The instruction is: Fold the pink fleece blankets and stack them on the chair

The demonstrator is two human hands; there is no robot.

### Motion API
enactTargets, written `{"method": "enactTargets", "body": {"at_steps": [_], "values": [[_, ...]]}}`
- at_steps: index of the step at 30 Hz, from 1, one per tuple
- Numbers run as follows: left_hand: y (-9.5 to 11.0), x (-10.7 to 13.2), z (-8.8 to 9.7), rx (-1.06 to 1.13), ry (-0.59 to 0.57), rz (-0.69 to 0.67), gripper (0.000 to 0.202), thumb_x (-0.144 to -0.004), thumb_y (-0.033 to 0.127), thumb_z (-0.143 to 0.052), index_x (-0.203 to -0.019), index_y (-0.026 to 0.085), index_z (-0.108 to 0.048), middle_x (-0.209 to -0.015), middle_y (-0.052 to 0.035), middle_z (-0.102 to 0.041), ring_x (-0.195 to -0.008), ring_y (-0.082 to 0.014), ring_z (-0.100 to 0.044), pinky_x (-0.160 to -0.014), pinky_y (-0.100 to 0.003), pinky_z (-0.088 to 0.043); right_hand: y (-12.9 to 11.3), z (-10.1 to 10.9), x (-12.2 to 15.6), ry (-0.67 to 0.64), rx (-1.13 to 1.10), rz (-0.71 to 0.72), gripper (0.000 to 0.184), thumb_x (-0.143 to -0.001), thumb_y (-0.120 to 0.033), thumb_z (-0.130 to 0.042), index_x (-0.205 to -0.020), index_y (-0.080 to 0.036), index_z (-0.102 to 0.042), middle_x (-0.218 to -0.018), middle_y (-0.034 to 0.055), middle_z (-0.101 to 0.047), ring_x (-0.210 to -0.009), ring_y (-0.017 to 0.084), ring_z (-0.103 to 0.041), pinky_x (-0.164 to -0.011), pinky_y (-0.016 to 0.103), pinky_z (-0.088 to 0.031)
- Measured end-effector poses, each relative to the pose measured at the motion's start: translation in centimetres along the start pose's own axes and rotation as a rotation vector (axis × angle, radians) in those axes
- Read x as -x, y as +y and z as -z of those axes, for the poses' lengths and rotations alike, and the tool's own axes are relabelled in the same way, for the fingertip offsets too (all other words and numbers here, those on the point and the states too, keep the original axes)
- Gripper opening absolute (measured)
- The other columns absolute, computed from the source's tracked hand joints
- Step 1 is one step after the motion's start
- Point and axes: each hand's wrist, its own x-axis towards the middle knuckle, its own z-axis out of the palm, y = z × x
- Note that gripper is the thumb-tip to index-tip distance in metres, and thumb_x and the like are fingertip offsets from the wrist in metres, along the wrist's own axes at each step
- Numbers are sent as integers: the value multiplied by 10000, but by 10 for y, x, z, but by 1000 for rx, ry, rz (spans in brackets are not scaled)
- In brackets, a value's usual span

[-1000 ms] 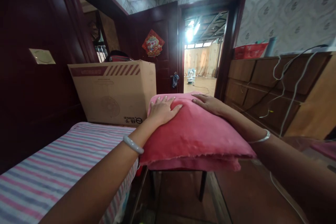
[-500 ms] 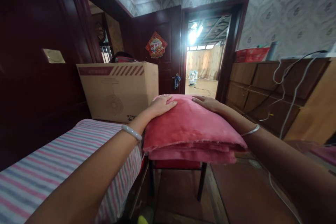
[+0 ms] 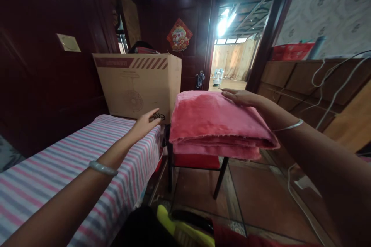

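Observation:
A folded pink blanket (image 3: 216,123) lies on a dark-legged stool (image 3: 197,162) ahead of me. My right hand (image 3: 239,96) rests flat on the blanket's far right corner, fingers stretched out. My left hand (image 3: 145,122) is off the blanket, hovering open above the corner of the striped bed (image 3: 72,162), near the cardboard box (image 3: 139,85). It holds nothing. Both wrists wear bangles.
The cardboard box stands at the head of the striped bed against dark wood panelling. An open doorway (image 3: 234,58) lies ahead. A wooden cabinet (image 3: 319,88) with hanging white cables runs along the right. Yellow and dark clothing (image 3: 179,227) shows at the bottom.
My left hand has lifted off the blanket and moved left over the bed. My right hand stays on the blanket. The view has tilted downward.

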Motion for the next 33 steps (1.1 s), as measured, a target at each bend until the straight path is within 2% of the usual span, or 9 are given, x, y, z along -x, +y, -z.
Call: {"method": "enactTargets", "body": {"at_steps": [4, 7, 9, 12, 15, 18, 23, 28, 33], "values": [[-48, 53, 19, 2, 4, 162, 822, -717, 623, -632, -1384, 142, -638, -1439, -160, -641, -1303, -354, -622, -1128, -479, -471, -34, 7, 8, 172, 85, 121, 572, -991, -578, -487, -1384, -197, -651, -1437, 137, -645, -1370, 373, -559, -1175, 615, -390], [-83, 104, 38, -33, 8, 255, 827, -698, 691, -615, -1324, 155, -679, -1383, -156, -681, -1259, -363, -652, -1051, -471, -538, -96, 2, 36, 354, 81, 347, 547, -1009, -525, -480, -1439, -210, -604, -1461, 138, -623, -1384, 374, -535, -1167, 635, -388], [-101, 145, 53, -101, 33, 279, 749, -738, 694, -586, -1276, 188, -706, -1345, -134, -708, -1217, -352, -678, -991, -460, -576, -148, -16, 67, 367, 24, 525, 522, -1023, -487, -477, -1469, -233, -574, -1488, 135, -597, -1406, 364, -510, -1173, 639, -382], [-120, 216, 76, -294, 87, 233, 598, -837, 616, -537, -1231, 208, -728, -1328, -122, -719, -1235, -332, -671, -1039, -464, -554, -218, -72, 119, 83, -146, 810, 484, -1037, -417, -496, -1490, -256, -551, -1479, 124, -606, -1372, 305, -551, -1166, 559, -434], [-126, 298, 96, -519, 158, 212, 481, -921, 478, -513, -1270, 211, -707, -1351, -129, -705, -1283, -314, -641, -1110, -488, -504, -265, -158, 154, -374, -313, 1059, 476, -1021, -372, -555, -1485, -265, -557, -1521, 112, -576, -1371, 247, -568, -1128, 423, -493], [-114, 381, 107, -703, 240, 330, 421, -938, 349, -531, -1307, 209, -678, -1370, -149, -686, -1290, -316, -631, -1097, -515, -510, -301, -253, 163, -582, -419, 1093, 460, -988, -330, -555, -1430, -219, -616, -1509, 149, -584, -1376, 269, -574, -1127, 443, -495], [-64, 487, 106, -800, 364, 610, 399, -910, 236, -565, -1294, 192, -666, -1371, -188, -661, -1285, -331, -615, -1065, -528, -519, -369, -370, 149, -580, -612, 1044, 541, -943, -519, -482, -1355, -220, -666, -1383, 148, -683, -1290, 335, -643, -1097, 537, -517], [-30, 560, 97, -825, 619, 761, 398, -929, 233, -539, -1311, 206, -644, -1353, -180, -651, -1254, -320, -612, -1045, -513, -517, -435, -429, 142, -570, -646, 939, 677, -819, -679, -507, -1298, -234, -682, -1290, 139, -729, -1014, 369, -751, -876, 523, -620], [-9, 639, 102, -937, 923, 992, 428, -941, 259, -523, -1355, 194, -610, -1349, -172, -649, -1287, -325, -581, -1117, -542, -454, -460, -474, 152, -574, -551, 828, 767, -807, -704, -466, -1316, -164, -658, -1331, 205, -684, -993, 427, -741, -878, 602, -602]]}}
